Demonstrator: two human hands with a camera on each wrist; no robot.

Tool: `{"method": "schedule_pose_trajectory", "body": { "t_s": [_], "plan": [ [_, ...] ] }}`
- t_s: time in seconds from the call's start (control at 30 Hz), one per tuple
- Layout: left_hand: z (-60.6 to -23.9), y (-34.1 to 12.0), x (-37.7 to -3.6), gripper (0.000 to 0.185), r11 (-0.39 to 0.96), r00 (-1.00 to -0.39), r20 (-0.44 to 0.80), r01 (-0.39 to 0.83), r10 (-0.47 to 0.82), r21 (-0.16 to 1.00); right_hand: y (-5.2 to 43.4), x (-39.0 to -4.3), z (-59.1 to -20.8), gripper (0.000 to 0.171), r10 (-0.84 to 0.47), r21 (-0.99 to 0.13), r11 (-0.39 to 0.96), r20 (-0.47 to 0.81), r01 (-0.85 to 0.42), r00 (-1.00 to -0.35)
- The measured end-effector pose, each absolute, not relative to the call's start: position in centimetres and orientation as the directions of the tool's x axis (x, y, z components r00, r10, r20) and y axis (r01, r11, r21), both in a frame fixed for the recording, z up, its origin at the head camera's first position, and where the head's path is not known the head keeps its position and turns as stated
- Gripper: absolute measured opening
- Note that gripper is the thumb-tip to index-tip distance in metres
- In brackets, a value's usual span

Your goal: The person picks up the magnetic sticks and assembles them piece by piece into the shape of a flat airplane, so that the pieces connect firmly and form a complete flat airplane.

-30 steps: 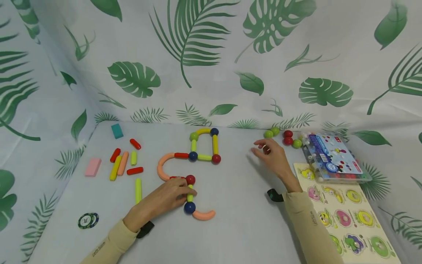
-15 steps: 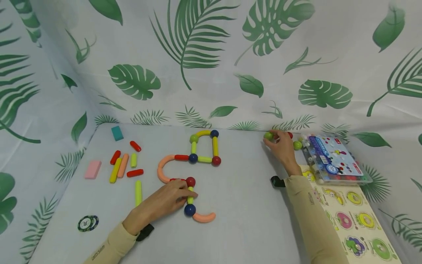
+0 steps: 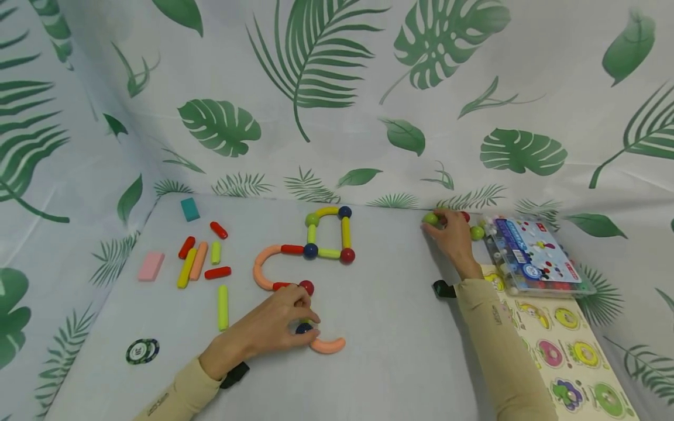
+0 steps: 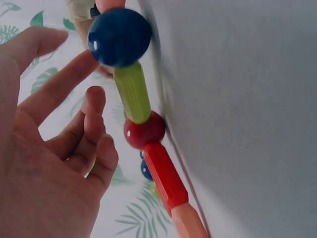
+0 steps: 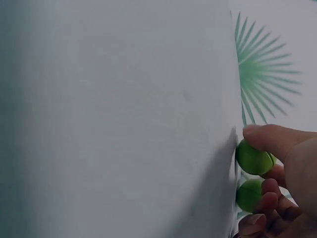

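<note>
My left hand (image 3: 271, 321) is beside the lower end of a chain of magnetic sticks and balls. Its fingers are loosely spread, with thumb and forefinger near the dark blue ball (image 4: 120, 37). Above that ball in the head view come a short lime stick (image 4: 132, 94), a red ball (image 4: 145, 130) and a red stick (image 4: 166, 173). An orange curved stick (image 3: 327, 346) extends right from the blue ball. At the back right, my right hand (image 3: 454, 237) pinches a green ball (image 5: 255, 157) between thumb and forefinger. A second green ball (image 5: 250, 195) sits by its other fingers.
A closed frame of sticks and balls (image 3: 345, 233) joins the chain higher up. Loose sticks (image 3: 197, 260), a pink block (image 3: 151, 266), a teal block (image 3: 190, 209) and poker chips (image 3: 142, 351) lie left. A plastic case (image 3: 542, 251) overlaps a fruit puzzle board (image 3: 566, 345) at right.
My right hand has reached back and right to the green balls and now pinches one. My left hand has loosened from the lime stick and shifted slightly toward the blue ball.
</note>
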State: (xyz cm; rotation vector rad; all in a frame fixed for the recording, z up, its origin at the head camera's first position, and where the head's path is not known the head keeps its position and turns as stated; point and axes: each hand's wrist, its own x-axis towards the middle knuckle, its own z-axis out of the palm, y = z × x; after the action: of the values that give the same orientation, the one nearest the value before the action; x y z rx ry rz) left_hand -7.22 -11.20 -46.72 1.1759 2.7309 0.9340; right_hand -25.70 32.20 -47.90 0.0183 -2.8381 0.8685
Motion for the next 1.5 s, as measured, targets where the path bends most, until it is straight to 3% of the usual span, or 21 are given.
{"method": "schedule_pose_trajectory", "body": {
  "t_s": [0.17,0.6,0.83,1.1,1.3,1.5],
  "plan": [
    [-46.5,-10.8,-6.9,0.029,0.541,-0.708,0.178,0.655,0.683,0.527,31.6,-24.6,-47.8,0.048,0.004,-0.550,0.832,0.130,-0.068,-0.992],
    [-47.8,-9.6,-6.0,0.018,0.514,-0.646,0.230,0.736,0.728,0.441,27.2,-18.5,-47.7,0.041,-0.264,-0.577,0.766,0.119,-0.283,-0.957],
    [-47.6,-9.6,-6.0,0.019,0.515,-0.651,0.242,0.733,0.719,0.443,23.8,-15.1,-47.5,0.036,-0.469,-0.638,0.645,0.103,-0.420,-0.877],
    [-47.6,-9.7,-6.1,0.019,0.511,-0.648,0.240,0.735,0.723,0.445,20.9,-11.6,-47.5,0.034,-0.667,-0.721,0.525,-0.018,-0.452,-0.745],
    [-47.7,-9.6,-6.1,0.018,0.509,-0.643,0.252,0.743,0.723,0.434,19.7,-10.4,-47.3,0.036,-0.729,-0.754,0.500,-0.100,-0.427,-0.677],
    [-47.6,-9.6,-6.1,0.019,0.521,-0.655,0.239,0.731,0.717,0.440,19.2,-9.9,-47.3,0.036,-0.737,-0.763,0.509,-0.149,-0.397,-0.659]
  ]
}}
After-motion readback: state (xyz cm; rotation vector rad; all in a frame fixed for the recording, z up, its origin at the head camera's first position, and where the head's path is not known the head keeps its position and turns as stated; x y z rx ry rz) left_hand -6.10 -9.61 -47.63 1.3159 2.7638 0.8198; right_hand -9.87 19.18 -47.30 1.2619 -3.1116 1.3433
